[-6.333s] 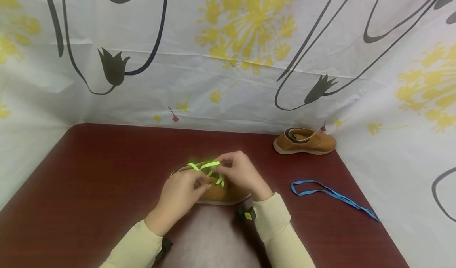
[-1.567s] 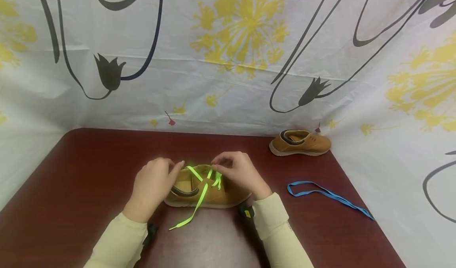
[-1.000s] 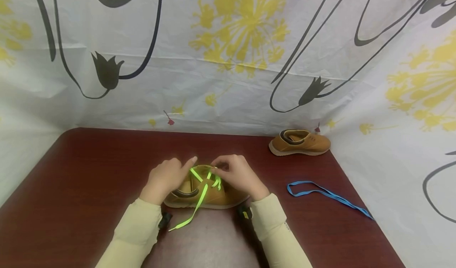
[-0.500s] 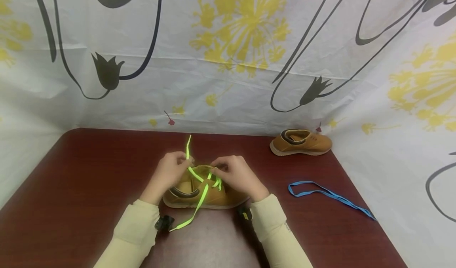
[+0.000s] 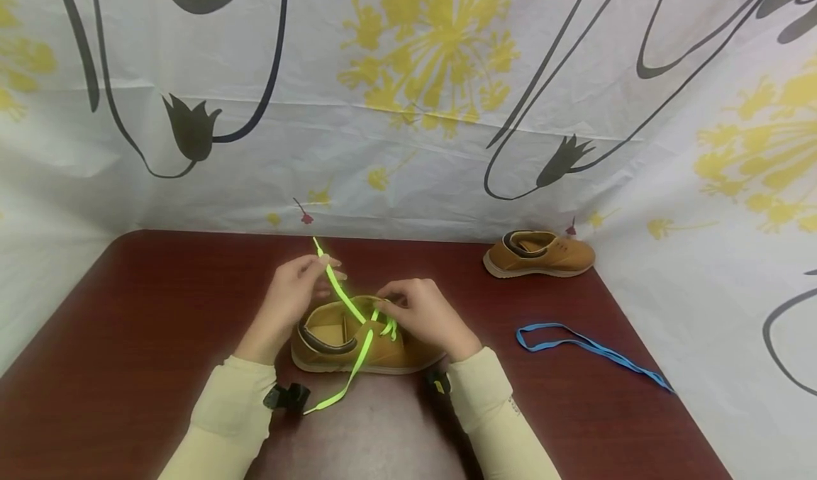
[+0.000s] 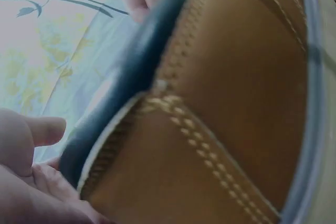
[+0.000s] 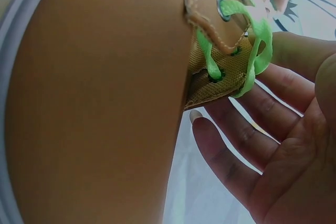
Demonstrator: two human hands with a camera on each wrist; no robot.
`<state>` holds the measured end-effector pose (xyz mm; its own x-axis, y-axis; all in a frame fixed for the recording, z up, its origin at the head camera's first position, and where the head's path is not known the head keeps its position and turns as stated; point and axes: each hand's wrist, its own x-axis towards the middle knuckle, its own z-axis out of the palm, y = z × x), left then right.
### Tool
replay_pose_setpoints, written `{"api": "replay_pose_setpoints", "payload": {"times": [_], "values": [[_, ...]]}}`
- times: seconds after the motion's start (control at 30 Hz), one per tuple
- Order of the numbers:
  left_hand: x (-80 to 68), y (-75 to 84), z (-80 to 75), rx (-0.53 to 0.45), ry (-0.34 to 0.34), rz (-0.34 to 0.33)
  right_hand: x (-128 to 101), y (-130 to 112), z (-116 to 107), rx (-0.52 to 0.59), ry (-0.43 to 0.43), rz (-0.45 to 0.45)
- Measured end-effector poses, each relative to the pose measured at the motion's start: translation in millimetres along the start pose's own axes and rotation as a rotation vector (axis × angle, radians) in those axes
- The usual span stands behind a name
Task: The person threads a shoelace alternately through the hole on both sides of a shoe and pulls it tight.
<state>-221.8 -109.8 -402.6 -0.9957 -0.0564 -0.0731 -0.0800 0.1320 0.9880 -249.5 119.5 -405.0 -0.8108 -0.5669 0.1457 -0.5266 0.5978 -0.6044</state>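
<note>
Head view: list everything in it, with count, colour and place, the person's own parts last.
laced shoe: 1, tan, mid-table between the hands
green lace: 1, neon yellow-green, threaded through that shoe, one end raised at the left hand, the other trailing toward the person
second shoe: 1, tan, far right corner
blue lace: apparently 1, doubled, blue, right side
table: 1, dark red-brown, under everything
cloth: count unclear, white with yellow and grey prints, around the table
wrist devices: 2, black, at the wrists
sleeves: 2, cream, on both arms
left hand: 1, bare, above the shoe's heel
right hand: 1, bare, at the tongue
</note>
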Motion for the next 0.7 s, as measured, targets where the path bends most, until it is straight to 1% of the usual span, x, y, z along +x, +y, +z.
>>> {"api": "replay_pose_setpoints", "payload": {"times": [0.1,0.17,0.27,0.37,0.5,0.57,0.63,0.7], "values": [[-1.6,1.1,-2.4,-0.042,0.007,0.022,0,-1,0,-0.007,0.005,-0.013],[-2.6,1.7,-3.1,-0.053,0.008,0.042,0,-1,-1,-0.010,0.008,-0.026],[-3.6,1.6,-2.6,-0.015,-0.010,0.064,0,-1,-1,-0.012,0.007,-0.038],[-5.1,2.5,-1.2,0.044,-0.071,0.071,0,0,-1,-0.015,0.005,-0.042],[-9.6,5.3,-1.2,0.113,-0.196,0.083,0,-1,0,-0.009,-0.002,-0.044],[-11.9,6.6,-1.9,0.139,-0.245,0.097,1,-1,0,-0.005,-0.003,-0.044],[-14.2,8.0,-2.0,0.165,-0.259,0.105,1,-1,0,-0.003,-0.002,-0.041],[-15.9,9.2,-1.3,0.168,-0.244,0.090,1,0,0,-0.001,-0.002,-0.031]]}}
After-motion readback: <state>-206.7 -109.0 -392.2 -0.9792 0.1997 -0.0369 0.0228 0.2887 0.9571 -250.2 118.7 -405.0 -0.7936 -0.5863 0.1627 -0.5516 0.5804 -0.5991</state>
